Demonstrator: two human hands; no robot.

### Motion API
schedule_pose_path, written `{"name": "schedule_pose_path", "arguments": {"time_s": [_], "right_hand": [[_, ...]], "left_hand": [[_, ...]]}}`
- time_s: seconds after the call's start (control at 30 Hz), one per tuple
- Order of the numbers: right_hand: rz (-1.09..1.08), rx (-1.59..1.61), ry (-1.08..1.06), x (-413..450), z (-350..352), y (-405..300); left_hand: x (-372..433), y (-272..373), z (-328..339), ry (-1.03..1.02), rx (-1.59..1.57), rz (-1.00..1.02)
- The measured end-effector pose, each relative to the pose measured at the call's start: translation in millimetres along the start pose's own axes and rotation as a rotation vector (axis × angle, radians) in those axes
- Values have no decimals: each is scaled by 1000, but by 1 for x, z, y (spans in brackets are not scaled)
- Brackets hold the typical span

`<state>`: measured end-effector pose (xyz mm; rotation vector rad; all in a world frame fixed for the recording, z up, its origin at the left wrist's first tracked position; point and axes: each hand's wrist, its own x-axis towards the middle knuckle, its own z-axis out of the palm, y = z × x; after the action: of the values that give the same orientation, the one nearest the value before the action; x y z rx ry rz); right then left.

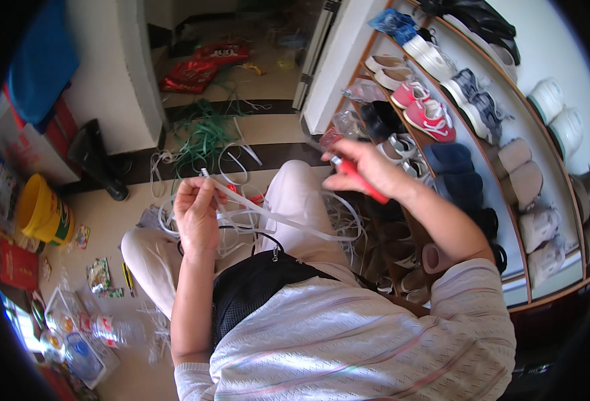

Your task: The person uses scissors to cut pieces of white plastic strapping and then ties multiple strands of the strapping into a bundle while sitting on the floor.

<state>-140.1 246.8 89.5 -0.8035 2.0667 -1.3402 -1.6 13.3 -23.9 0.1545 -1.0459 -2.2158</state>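
Observation:
Raised over the left leg, my left hand pinches the end of a translucent white plastic strap between thumb and fingers. A small metal piece shows at the fingertips. The strap loops across my lap towards the right. My right hand, over the right knee, holds a red-handled tool with a thin metal tip that points up and left, away from the strap's end; its exact kind cannot be told. More white strap lies tangled about my legs. A heap of green plastic strapping lies on the floor ahead.
A wooden shoe rack full of shoes stands close on the right. On the left are a black boot, a yellow bucket, a yellow-and-black cutter and a white basket with plastic bottles. Red bags lie beyond the doorway.

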Motion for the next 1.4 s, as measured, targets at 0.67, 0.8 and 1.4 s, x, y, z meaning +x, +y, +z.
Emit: {"name": "schedule_pose_path", "arguments": {"time_s": [0.67,0.8,1.4], "right_hand": [[891,-1151,765,-56,-244,100],[777,-1253,504,-47,-272,115],[113,-1088,479,-19,-228,94]], "left_hand": [[10,6,8,-68,39,-31],[13,7,6,-51,93,-18],[70,11,-1,8,27,-45]]}}
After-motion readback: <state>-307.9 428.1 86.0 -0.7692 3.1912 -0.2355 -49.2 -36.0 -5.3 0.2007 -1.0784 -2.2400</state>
